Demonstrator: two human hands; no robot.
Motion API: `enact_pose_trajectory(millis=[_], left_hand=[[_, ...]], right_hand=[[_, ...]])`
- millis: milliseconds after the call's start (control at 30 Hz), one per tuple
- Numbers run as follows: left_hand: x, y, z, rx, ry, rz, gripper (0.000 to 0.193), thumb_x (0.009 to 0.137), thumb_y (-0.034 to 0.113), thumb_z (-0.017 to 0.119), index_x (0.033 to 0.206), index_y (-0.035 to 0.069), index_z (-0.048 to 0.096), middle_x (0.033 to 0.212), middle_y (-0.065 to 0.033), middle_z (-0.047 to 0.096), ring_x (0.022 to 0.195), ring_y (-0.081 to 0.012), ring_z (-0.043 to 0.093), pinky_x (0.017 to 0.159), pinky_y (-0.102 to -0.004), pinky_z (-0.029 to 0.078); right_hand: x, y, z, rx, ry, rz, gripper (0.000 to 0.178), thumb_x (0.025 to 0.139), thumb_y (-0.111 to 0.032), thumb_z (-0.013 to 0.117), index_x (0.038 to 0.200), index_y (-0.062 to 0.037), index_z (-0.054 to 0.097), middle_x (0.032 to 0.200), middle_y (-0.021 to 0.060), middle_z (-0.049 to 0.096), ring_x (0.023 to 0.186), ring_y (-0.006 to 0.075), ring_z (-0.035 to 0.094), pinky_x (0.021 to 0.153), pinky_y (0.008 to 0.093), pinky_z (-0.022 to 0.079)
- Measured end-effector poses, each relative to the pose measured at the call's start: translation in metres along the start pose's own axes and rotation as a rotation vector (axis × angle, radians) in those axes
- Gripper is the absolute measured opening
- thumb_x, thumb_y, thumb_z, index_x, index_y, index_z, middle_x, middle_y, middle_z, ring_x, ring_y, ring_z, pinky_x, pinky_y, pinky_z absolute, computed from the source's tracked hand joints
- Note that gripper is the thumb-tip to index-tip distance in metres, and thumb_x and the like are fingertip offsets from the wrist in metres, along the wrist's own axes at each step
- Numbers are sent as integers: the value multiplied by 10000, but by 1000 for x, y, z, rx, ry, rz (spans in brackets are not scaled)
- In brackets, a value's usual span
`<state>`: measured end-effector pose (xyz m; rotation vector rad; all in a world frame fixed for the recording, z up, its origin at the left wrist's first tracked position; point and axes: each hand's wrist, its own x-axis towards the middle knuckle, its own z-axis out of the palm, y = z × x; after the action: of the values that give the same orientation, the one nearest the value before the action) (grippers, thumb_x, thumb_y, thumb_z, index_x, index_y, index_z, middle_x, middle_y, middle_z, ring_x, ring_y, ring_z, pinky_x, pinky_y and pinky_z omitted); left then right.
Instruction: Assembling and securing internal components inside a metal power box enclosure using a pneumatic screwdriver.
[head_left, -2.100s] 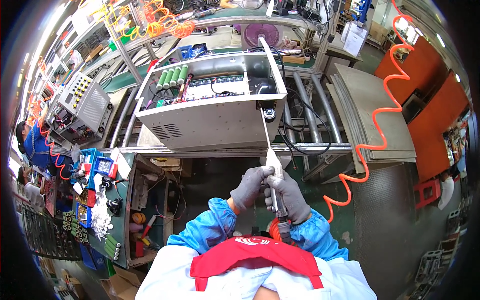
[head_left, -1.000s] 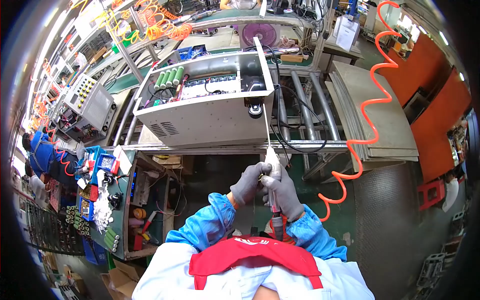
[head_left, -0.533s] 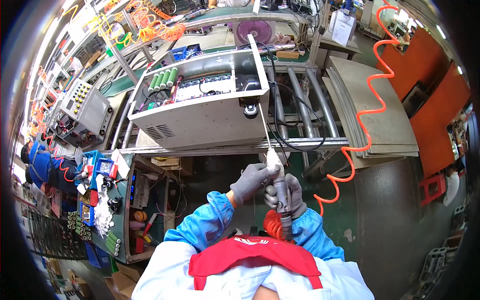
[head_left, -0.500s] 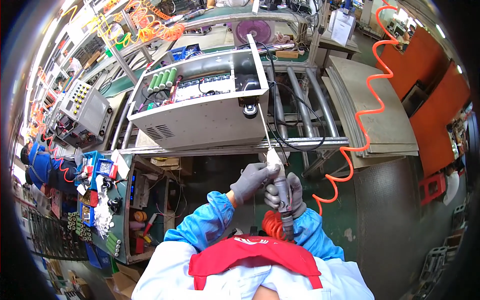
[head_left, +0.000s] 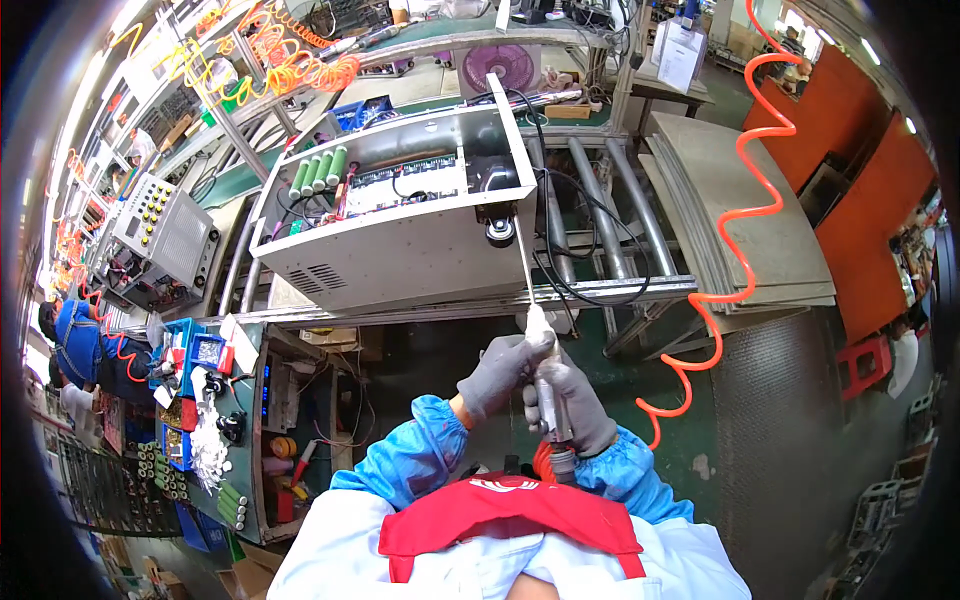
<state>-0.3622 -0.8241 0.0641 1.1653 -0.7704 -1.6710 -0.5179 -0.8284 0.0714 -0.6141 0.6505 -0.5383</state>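
Observation:
Both hands wear grey gloves. My left hand [head_left: 495, 377] is closed around the white-wrapped front of an air screwdriver [head_left: 540, 322]. Behind it, my right hand [head_left: 582, 408] has its fingers wrapped about the tool's body. The screwdriver's long thin shaft points away from me, and its far end meets the area beside a caster [head_left: 499, 229] on the near face of a grey metal cabinet [head_left: 400, 255]. I cannot tell whether the tip sits in a screw. The cabinet lies open side up, showing green cylinders [head_left: 320, 170] and circuit boards [head_left: 405, 183] inside.
The cabinet rests on a roller conveyor [head_left: 597, 205] with black cable [head_left: 640, 290] hanging over it. An orange coiled air hose [head_left: 725, 270] runs along the right, before stacked grey panels [head_left: 770, 215]. At left are parts bins [head_left: 180, 340], another cabinet [head_left: 165, 230] and a person in blue [head_left: 80, 340].
My right hand has closed around the screwdriver body and shifted slightly forward, up against my left hand. The tool's rear has swung a little left. The orange hose has swayed right.

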Motion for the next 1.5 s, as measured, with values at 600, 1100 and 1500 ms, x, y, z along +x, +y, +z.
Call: enact_pose_trajectory(millis=[600, 1100, 1500], left_hand=[[8, -9, 2, -26, 0, 2, 457, 921, 483, 598, 862, 33, 649, 724, 6, 552, 618, -86, 464, 575, -258, 390], [12, -11, -6, -46, -28, 31, 446, 945, 472, 564, 931, 31, 627, 765, -4, 571, 630, -79, 495, 553, -251, 394], [18, -18, -10, -157, -46, 25, 418, 928, 456, 593, 926, 40, 631, 800, -23, 591, 664, -96, 529, 590, -268, 421]], right_hand=[[5, 6, -13, -113, 26, -97, 491, 922, -322, 563, 1376, -218, 407, 754, 19, 608, 533, 127, 595, 450, 273, 497], [0, -9, 3, 15, -10, -38, 454, 954, -258, 544, 1380, -194, 400, 736, 19, 603, 515, 118, 595, 424, 268, 505], [2, -12, 11, -111, 92, -59, 525, 933, -205, 559, 1425, -200, 376, 708, 14, 573, 489, 104, 568, 420, 256, 487]])
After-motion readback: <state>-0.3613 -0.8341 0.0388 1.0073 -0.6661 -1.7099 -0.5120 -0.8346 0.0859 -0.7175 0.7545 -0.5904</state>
